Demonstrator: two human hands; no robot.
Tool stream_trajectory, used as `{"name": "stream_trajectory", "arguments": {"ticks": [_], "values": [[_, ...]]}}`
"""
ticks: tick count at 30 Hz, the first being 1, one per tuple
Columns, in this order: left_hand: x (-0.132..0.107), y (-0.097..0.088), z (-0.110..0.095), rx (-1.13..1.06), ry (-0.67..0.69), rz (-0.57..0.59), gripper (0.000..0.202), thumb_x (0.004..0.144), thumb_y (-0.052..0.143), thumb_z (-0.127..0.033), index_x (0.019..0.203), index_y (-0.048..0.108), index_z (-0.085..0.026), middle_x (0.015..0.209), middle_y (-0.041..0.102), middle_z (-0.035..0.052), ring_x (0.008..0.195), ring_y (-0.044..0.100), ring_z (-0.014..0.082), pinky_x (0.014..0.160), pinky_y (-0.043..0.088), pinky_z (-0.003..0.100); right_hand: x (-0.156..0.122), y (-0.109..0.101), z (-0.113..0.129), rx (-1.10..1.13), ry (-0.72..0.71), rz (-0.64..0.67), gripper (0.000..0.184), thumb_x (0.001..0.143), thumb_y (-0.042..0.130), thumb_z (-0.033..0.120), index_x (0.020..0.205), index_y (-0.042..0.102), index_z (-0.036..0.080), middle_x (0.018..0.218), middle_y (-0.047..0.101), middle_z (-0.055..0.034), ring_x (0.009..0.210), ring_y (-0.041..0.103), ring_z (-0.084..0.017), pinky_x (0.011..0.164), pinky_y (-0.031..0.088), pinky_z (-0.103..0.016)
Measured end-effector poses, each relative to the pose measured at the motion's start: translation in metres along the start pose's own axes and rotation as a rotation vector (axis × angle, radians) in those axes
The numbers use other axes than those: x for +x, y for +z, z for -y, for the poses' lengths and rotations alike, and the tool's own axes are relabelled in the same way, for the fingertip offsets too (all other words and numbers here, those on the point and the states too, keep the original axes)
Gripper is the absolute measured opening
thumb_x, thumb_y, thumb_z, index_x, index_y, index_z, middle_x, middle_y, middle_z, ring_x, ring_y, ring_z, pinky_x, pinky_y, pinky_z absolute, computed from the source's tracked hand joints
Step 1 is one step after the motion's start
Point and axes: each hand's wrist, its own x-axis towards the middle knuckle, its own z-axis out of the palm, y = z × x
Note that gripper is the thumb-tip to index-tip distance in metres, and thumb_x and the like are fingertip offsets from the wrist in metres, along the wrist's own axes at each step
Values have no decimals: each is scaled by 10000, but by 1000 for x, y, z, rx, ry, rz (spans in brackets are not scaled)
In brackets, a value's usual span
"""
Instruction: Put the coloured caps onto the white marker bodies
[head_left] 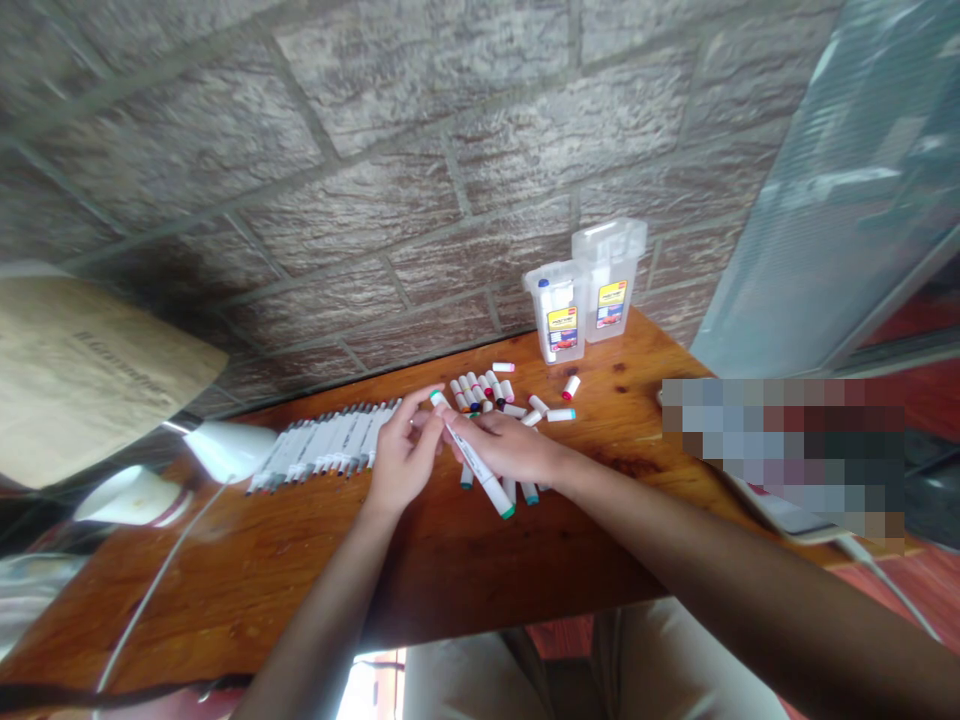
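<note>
A white marker with green ends slants between my two hands above the wooden table. My right hand is closed around its barrel. At the marker's upper green end, the thumb and index finger of my left hand close on it from the left. Beyond my hands lies a cluster of short white marker caps with coloured ends. Several markers with teal or green ends lie partly hidden under my right hand. To the left, white markers are laid side by side in a long row.
Two clear plastic cases stand against the stone wall; the nearer holds a blue-ended marker. A white lamp-like cone, a white cup and a cable are at left. A pixelated device lies at the right edge.
</note>
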Motion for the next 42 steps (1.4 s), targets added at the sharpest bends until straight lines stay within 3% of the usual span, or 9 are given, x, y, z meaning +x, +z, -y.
{"name": "stream_trajectory", "arguments": {"ticks": [42], "values": [[0, -1, 1, 0, -32, 19, 386, 931, 591, -412, 1220, 620, -159, 614, 627, -19, 510, 587, 107, 495, 439, 191, 1, 1, -3, 9, 24, -7, 668, 951, 309, 715, 725, 621, 169, 582, 572, 21, 570, 551, -101, 671, 408, -231]]}}
